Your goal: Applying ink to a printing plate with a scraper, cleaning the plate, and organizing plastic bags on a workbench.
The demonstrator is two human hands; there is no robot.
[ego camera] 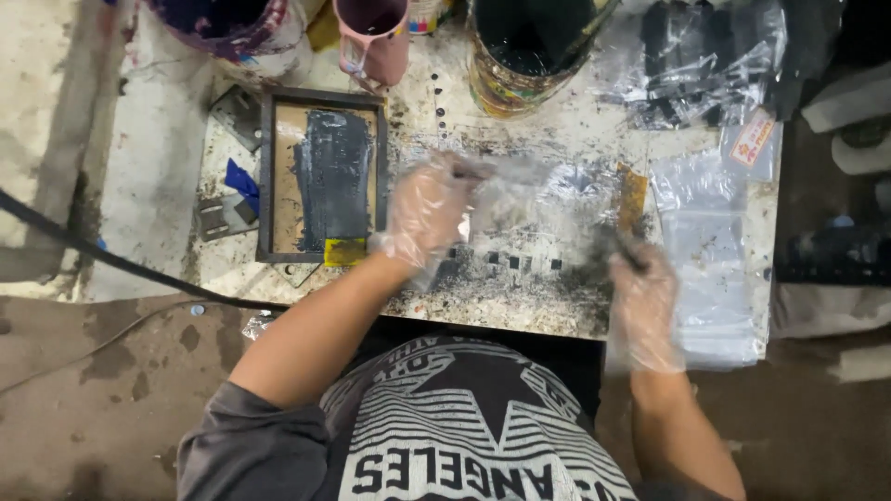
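Both my hands wear thin clear plastic gloves. My left hand (429,211) pinches the near-left edge of a clear plastic bag (548,199) that lies on the stained worktable (520,311). My right hand (642,297) is at the bag's right side, its fingers closed on a small dark thing (631,250) that is too blurred to make out. A row of small black squares (506,260) sits on the table under the bag's near edge.
A dark-framed printing screen (323,176) smeared with black ink lies left of my hands. Behind stand a pink cup (373,37), a tin of black ink (529,51) and a paint bucket (232,28). Stacked clear bags (710,269) and bagged dark items (705,60) lie right. A black cable (111,260) crosses the left.
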